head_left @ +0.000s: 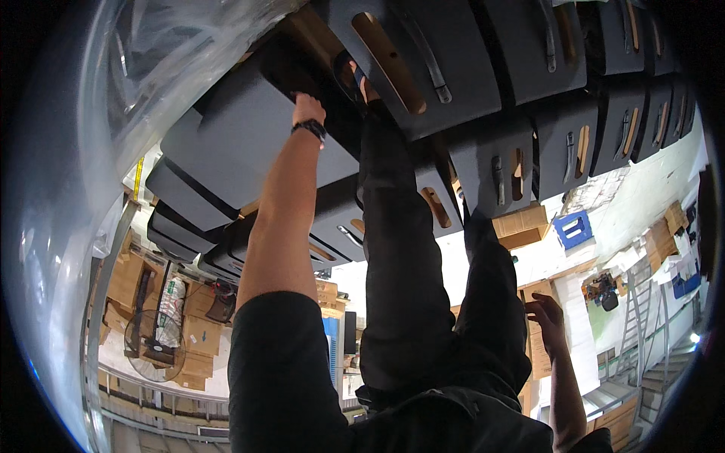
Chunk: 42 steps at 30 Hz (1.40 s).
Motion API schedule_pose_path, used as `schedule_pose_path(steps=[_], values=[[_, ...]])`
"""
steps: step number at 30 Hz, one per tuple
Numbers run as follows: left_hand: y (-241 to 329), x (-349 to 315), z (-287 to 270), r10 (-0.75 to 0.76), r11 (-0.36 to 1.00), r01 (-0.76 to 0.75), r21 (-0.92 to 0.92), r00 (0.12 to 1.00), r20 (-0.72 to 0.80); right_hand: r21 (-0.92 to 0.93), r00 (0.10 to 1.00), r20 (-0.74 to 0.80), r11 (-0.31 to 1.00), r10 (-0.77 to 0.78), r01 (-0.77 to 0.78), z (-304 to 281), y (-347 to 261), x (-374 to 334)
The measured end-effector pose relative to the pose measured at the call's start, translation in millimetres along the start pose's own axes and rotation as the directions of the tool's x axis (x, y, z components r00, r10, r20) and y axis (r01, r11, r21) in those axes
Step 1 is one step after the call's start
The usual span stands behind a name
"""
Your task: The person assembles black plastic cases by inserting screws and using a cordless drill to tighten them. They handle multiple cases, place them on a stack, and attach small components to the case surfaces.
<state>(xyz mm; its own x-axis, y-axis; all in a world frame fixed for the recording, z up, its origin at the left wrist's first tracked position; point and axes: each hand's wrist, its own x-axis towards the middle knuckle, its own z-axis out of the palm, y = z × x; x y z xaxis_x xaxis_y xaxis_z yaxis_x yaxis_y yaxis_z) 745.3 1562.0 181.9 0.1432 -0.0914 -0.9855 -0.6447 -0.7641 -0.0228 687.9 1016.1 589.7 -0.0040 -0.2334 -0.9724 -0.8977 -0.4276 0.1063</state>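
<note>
My left hand (308,110), with a dark band on its wrist, reaches forward to a large dark grey box (253,124). Its fingers curl at the edge of a shadowed part of the box, and their tips are hidden. My right hand (545,315) hangs off to the right, fingers apart, holding nothing. More grey boxes stand ahead, one with a long rounded cut-out and a black strap handle (429,60). One leg (396,226) stretches forward among the boxes; a sandalled foot (361,77) shows between them.
Clear plastic sheeting (83,151) bulges along the left. Rows of strapped grey boxes (563,143) run off to the right. Beyond are a blue step stool (573,229), an open cardboard carton (521,226), a fan (155,345) by flattened cardboard, and a ladder (638,309).
</note>
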Motion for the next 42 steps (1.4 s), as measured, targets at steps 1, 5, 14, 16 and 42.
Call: schedule_pose_path(steps=[1, 5, 14, 16, 42], values=[[19, 5, 18, 0.010, 0.999, -0.010, 0.049, 1.000, -0.010, -0.037, 1.000, 0.014, 0.999, -0.027, 0.027, -6, 5, -2], [64, 16, 44, 0.151, 0.988, -0.152, 0.021, 0.988, 0.047, -0.118, 0.998, 0.036, 0.991, -0.059, 0.062, -23, 20, -9], [67, -26, 38, 0.048, 0.997, -0.049, -0.063, 0.999, -0.018, -0.206, 0.995, 0.026, 0.974, -0.093, 0.096, -53, 45, -23], [67, -40, 43, 0.050, 0.996, -0.052, -0.076, 0.998, -0.037, -0.223, 0.997, 0.025, 0.972, -0.077, 0.080, -57, 53, -21], [22, -396, 31, 0.042, 0.994, -0.056, -0.091, 0.987, -0.154, -0.264, 0.866, 0.055, 0.829, -0.498, 0.493, -127, 176, 22]])
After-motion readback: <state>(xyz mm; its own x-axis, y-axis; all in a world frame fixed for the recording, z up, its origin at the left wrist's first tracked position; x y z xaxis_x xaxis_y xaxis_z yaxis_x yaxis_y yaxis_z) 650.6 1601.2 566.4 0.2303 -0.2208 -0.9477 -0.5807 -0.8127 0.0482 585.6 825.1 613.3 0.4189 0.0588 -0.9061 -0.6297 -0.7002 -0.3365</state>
